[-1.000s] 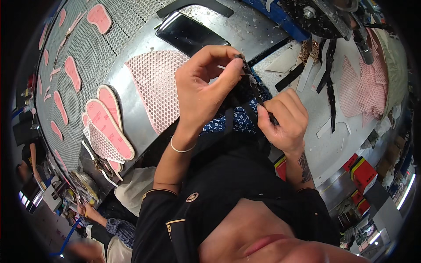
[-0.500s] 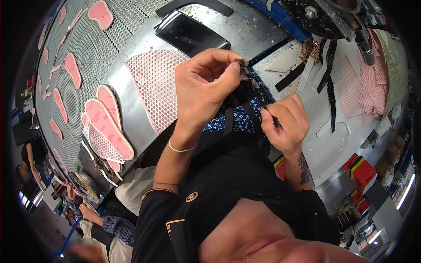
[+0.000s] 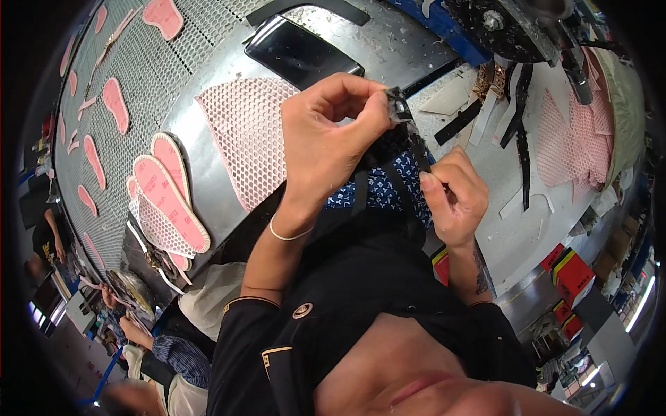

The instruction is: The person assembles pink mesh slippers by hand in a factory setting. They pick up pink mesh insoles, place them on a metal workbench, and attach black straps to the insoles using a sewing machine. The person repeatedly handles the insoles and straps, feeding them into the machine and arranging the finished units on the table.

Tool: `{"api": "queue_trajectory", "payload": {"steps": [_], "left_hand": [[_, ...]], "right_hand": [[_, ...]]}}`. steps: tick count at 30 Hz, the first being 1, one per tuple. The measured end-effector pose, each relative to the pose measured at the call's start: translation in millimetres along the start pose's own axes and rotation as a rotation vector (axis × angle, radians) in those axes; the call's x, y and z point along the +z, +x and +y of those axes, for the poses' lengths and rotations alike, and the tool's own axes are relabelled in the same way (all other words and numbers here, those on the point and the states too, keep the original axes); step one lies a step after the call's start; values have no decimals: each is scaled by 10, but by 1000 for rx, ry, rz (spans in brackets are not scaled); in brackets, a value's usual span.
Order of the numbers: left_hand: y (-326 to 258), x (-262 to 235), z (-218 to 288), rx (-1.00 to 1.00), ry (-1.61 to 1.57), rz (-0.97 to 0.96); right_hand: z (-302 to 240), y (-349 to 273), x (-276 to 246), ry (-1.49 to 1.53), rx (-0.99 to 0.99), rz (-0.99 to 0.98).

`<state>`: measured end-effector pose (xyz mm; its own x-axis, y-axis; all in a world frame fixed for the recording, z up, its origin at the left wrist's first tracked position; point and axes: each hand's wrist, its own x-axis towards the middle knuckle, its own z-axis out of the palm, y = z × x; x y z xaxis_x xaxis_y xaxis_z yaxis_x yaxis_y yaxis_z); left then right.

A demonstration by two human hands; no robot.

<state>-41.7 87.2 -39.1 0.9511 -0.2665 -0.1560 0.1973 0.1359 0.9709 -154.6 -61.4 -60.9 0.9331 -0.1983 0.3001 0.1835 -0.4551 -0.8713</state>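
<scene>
Between my hands runs a narrow black strip [image 3: 418, 147] with a ragged upper end and whitish, film-like bits on it. My left hand [image 3: 326, 135] pinches the upper end between thumb and forefinger. Lower down, my right hand [image 3: 459, 197] has its fingers curled and its thumb pressed on the strip's other part. Blue patterned cloth [image 3: 378, 187] shows on my lap below the strip. Beside my left hand, a pale pink mesh piece [image 3: 239, 132] lies on the metal table, and a black phone [image 3: 305, 52] lies just beyond.
Pink insoles [image 3: 166, 197] are stacked at the table's left edge; others lie on a mesh conveyor belt [image 3: 149, 90]. A dark machine [image 3: 499, 28] overhangs the far right. Black strips [image 3: 525, 159] and pink mesh [image 3: 590, 145] lie right. A co-worker [image 3: 173, 360] sits lower left.
Both hands have shifted slightly right with the black strip, and its whitish, ragged upper end shows more clearly. At the lower left, the co-worker's arm has moved slightly.
</scene>
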Motion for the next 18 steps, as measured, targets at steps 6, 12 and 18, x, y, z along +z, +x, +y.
{"api": "queue_trajectory", "payload": {"steps": [6, 12, 18], "left_hand": [[-43, -17, -4, 93, 35, 34], [-18, -91, -19, 153, 174, -13], [-43, -24, -53, 433, 425, -45]], "right_hand": [[14, -75, 41, 217, 141, -48], [125, 20, 69, 447, 230, -260], [-63, 136, 135, 570, 532, -273]]}}
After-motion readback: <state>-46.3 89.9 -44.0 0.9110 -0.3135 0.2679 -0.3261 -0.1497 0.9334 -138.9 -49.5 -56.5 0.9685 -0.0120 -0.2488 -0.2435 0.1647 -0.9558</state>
